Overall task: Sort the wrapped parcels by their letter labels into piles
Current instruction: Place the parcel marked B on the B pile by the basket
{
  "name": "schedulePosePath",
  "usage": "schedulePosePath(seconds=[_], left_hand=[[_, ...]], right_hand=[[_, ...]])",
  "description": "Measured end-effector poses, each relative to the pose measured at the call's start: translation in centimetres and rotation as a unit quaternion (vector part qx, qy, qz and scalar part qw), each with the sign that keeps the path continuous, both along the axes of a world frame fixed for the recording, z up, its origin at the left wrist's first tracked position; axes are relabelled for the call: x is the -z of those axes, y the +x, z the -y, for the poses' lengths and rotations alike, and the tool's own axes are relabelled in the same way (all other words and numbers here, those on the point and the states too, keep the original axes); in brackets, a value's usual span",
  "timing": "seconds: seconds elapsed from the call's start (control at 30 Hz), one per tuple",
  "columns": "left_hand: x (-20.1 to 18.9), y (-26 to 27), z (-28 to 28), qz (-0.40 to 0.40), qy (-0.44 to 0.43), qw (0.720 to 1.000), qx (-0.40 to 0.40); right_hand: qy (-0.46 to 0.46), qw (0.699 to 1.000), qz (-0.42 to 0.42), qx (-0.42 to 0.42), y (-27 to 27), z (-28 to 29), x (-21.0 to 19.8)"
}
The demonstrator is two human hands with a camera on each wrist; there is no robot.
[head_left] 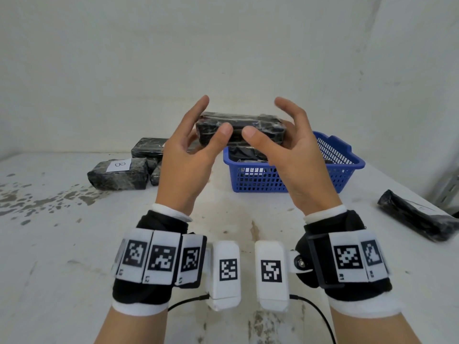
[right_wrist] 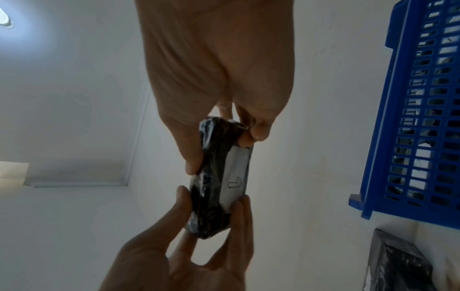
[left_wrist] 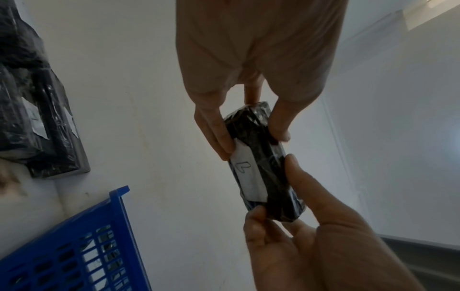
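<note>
**Black parcel held up in both hands above the basket**

We hold one black wrapped parcel [head_left: 239, 129] in the air, just above and in front of the blue basket [head_left: 293, 178]. Our left hand [head_left: 191, 155] pinches its left end, thumb in front and fingers behind; our right hand [head_left: 295, 155] grips the right end the same way. Both wrist views show a white label [left_wrist: 246, 171] on the parcel's far face; its handwritten mark looks like an L, not sure. More black parcels lie inside the basket. Left of the basket sits a pile of parcels [head_left: 149, 152]; the nearest one [head_left: 119, 173] has a label reading B. Well right of the basket a lone dark parcel [head_left: 419, 216] lies at the edge of the white table [head_left: 74, 244]. Behind the basket, a white wall [head_left: 223, 45].
</note>
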State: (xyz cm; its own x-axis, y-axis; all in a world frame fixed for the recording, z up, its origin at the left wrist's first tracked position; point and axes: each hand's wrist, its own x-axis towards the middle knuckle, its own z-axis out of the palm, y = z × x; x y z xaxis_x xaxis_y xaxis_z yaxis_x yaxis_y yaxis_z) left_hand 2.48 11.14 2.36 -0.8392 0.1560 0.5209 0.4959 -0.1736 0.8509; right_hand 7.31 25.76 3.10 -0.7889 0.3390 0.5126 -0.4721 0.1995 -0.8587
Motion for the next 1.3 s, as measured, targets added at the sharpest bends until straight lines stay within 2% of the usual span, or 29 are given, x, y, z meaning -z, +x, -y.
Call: schedulePosePath(seconds=[0.1,0.2,0.47,0.93,1.3], left_hand=[[-0.09,-0.14,-0.03,0.041,0.041,0.998,0.04],[0.0,-0.47,0.03,0.026,0.02,0.998,0.05],[-0.13,-0.15,-0.18,0.032,0.054,0.995,0.072],[-0.21,0.32,-0.36,0.02,0.039,0.997,0.056],[-0.26,-0.12,-0.35,0.051,0.071,0.996,0.031]], right_hand=[[-0.031,0.999,0.009,-0.011,0.15,-0.05,-0.31],[-0.051,0.998,0.022,-0.03,0.13,-0.29,-0.23],[-0.05,0.998,0.005,-0.049,0.22,-0.85,-0.08],[-0.03,0.999,-0.01,0.008,0.19,-0.17,-0.02],[-0.027,1.0,0.004,-0.008,0.14,-0.3,-0.08]])
